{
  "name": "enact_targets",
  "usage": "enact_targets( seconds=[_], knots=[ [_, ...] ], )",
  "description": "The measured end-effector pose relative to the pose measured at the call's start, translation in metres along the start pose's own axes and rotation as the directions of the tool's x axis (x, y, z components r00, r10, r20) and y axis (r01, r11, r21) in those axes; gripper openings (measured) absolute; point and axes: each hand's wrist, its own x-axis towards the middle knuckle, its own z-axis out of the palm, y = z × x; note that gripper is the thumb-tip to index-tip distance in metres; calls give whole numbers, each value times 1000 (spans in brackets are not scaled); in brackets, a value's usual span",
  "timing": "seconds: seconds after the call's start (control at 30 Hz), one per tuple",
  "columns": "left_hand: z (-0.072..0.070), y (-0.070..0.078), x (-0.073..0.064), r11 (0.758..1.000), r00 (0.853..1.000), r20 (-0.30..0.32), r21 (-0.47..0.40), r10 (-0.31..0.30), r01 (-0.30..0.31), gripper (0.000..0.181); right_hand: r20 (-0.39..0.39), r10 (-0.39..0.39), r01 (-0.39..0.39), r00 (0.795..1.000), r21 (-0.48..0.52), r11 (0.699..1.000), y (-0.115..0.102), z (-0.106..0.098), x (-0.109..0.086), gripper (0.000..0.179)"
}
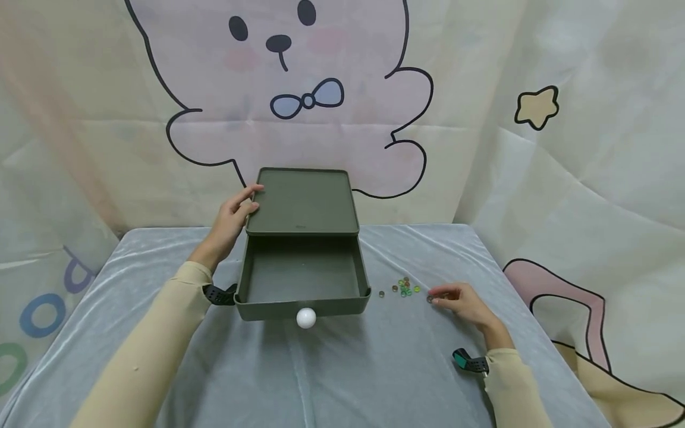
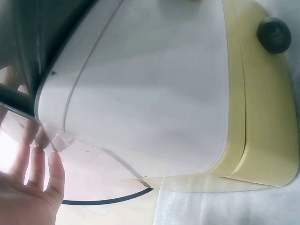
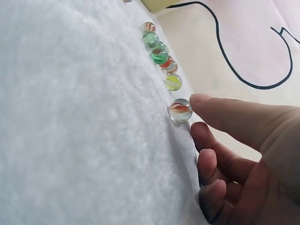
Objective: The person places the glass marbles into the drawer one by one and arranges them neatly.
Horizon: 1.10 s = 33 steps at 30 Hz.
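I have the left hand [image 1: 229, 224] at the left edge of the box [image 1: 302, 201], fingers spread and fairly straight, their tips touching it; they are not wrapped around anything. The drawer [image 1: 302, 276] sits pulled out towards me, with a round white knob [image 1: 306, 318] on its front. Over on the right, I have the right hand [image 1: 464, 304] low on the grey cloth [image 1: 342, 374], fingers partly bent, the tips close together at a clear marble [image 3: 180, 110] with an orange-red swirl. One fingertip meets the marble, but I cannot tell whether it is pinched. That marble lies on the cloth, right of the drawer and a little apart from the other marbles [image 1: 405, 286], which are green, yellow and reddish and sit between the drawer and my right hand.
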Motion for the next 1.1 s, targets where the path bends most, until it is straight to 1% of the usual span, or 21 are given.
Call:
enact_targets(
  seconds=[0.13,0.2,0.47,0.53,0.63,0.8,0.97,1.1],
  knots=[
    [1,-1,0,1000,1000,1,1,-1,1,48,1,-47,47,999,-17,999,2,2,0,22],
    [1,-1,0,1000,1000,-2,4,3,-3,48,0,-53,53,999,-20,998,0,3,0,22],
    [2,-4,3,1000,1000,-2,-14,26,-26,47,-59,-20,17,998,-50,999,-3,6,2,22],
    [2,-4,2,1000,1000,-5,-9,29,-29,47,-68,-18,14,998,-62,998,-2,9,3,22],
    [2,-5,1,1000,1000,-8,9,26,-26,47,-85,7,-13,996,-70,997,-3,12,4,20],
    [2,-5,0,999,1000,-19,35,19,-18,46,-86,38,-44,996,-64,997,-7,11,2,20],
    [2,-4,2,998,999,-34,49,34,-32,46,-78,18,-22,997,-45,999,-17,4,2,21],
    [2,-4,2,998,999,-38,52,27,-25,46,-77,3,-6,997,-30,1000,-28,-2,3,23]
  ],
)
